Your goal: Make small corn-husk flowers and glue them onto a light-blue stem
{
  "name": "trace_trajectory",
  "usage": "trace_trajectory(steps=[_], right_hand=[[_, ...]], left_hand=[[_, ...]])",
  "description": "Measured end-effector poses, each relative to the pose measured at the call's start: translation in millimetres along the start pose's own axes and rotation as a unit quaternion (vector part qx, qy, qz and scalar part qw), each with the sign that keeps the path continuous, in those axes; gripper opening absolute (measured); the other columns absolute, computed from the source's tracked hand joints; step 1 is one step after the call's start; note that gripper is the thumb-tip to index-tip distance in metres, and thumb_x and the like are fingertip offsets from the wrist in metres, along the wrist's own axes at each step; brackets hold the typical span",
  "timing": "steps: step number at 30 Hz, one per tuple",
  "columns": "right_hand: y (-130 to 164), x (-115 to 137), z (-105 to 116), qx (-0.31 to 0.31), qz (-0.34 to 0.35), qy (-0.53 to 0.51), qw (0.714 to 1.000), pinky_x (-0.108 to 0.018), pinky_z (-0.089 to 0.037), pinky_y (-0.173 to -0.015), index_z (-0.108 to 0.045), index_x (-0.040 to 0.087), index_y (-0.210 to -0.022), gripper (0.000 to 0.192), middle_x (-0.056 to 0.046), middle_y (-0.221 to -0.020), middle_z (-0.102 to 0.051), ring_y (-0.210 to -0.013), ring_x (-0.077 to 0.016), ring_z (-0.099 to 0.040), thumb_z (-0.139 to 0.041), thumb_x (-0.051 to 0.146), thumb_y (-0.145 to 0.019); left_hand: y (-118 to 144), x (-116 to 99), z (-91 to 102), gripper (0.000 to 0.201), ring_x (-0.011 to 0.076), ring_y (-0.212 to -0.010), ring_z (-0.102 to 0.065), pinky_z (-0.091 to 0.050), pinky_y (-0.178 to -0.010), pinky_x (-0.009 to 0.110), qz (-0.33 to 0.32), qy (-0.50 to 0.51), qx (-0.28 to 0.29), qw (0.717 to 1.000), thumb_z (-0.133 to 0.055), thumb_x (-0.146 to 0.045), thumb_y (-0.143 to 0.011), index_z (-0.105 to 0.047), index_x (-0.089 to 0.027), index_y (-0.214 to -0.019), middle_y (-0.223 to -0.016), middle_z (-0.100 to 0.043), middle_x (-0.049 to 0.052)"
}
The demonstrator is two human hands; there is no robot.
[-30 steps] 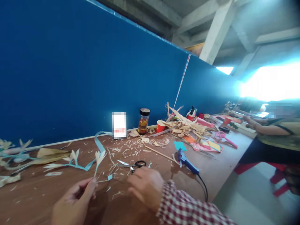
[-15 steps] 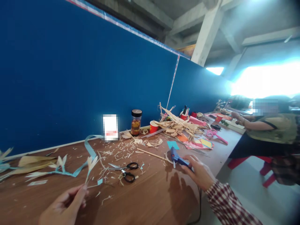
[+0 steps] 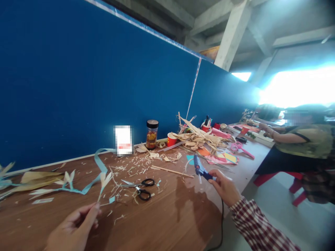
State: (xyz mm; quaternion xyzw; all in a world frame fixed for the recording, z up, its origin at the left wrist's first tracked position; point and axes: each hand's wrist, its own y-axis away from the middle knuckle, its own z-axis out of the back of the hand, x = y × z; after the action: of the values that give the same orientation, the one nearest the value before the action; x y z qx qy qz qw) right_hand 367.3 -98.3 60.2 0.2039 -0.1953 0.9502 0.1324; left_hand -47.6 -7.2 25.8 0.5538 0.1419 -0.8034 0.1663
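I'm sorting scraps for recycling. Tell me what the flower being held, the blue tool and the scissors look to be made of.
The flower in the left hand: seemingly dried husk or straw, pale, matte, fibrous, on a thin stem. The glue gun in the right hand: blue moulded plastic, slightly glossy. The scissors: shiny metal blades, black handles, probably plastic.

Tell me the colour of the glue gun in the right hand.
Blue glue gun, head view.

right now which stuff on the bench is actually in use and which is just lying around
In use:
left hand pinching the straw flower
right hand holding the blue glue gun

Lying about:
black-handled scissors
jar
red cup
husk pile
pink scissors
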Motion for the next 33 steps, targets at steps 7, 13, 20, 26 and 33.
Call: trace_trajectory(steps=[7, 13, 20, 26, 33], right_hand=[[-4, 6, 1, -0.036, -0.017, -0.062, 0.997, -0.027, -0.036, -0.049, -0.054, 0.021, -0.091, 0.020, 0.003, -0.050, -0.047, -0.046, -0.0151, -0.045, -0.046, 0.034, -0.077], [3, 17, 19, -0.015, -0.048, -0.274, 0.960, -0.026, -0.045, -0.057, -0.050, 0.020, -0.095, 0.027, -0.004, -0.078, -0.060, -0.064, -0.0159, -0.056, -0.056, 0.032, -0.072], [20, 24, 43, 0.011, -0.022, -0.213, 0.977, -0.025, -0.044, -0.054, -0.052, 0.022, -0.095, 0.027, -0.002, -0.072, -0.058, -0.059, -0.0152, -0.053, -0.055, 0.035, -0.072], [1, 28, 6, -0.050, 0.053, 0.016, 0.997, -0.027, -0.039, -0.053, -0.053, 0.019, -0.099, 0.026, 0.003, -0.056, -0.047, -0.051, -0.0149, -0.048, -0.046, 0.034, -0.079], [-23, 32, -37, 0.042, 0.151, 0.038, 0.987, -0.029, -0.042, -0.069, -0.053, 0.019, -0.097, 0.021, -0.006, -0.093, -0.060, -0.081, -0.0195, -0.058, -0.042, 0.020, -0.080]], left_hand=[[7, -10, 3.3, 0.043, 0.0154, -0.046, -0.052, -0.044, -0.051, 0.025, 0.033, 0.030, 0.076, 0.996, -0.062, -0.057, -0.047, -0.063, -0.018, -0.065, -0.044, -0.058, -0.004], [6, -8, 4.4, 0.041, 0.0162, -0.046, -0.053, -0.044, -0.051, 0.026, 0.019, 0.007, 0.081, 0.997, -0.060, -0.054, -0.052, -0.063, -0.017, -0.070, -0.047, -0.060, -0.001], [6, -6, 3.4, 0.040, 0.0153, -0.048, -0.054, -0.044, -0.054, 0.025, 0.016, 0.002, 0.096, 0.995, -0.059, -0.052, -0.055, -0.061, -0.017, -0.074, -0.055, -0.063, 0.000], [7, -5, 1.4, 0.041, 0.0149, -0.049, -0.053, -0.044, -0.053, 0.024, 0.014, 0.007, 0.094, 0.995, -0.058, -0.053, -0.057, -0.061, -0.017, -0.075, -0.055, -0.061, -0.001], [6, 3, -0.2, 0.039, 0.0143, -0.048, -0.053, -0.044, -0.051, 0.024, 0.005, 0.036, 0.097, 0.995, -0.061, -0.050, -0.057, -0.062, -0.016, -0.075, -0.055, -0.061, 0.000]])
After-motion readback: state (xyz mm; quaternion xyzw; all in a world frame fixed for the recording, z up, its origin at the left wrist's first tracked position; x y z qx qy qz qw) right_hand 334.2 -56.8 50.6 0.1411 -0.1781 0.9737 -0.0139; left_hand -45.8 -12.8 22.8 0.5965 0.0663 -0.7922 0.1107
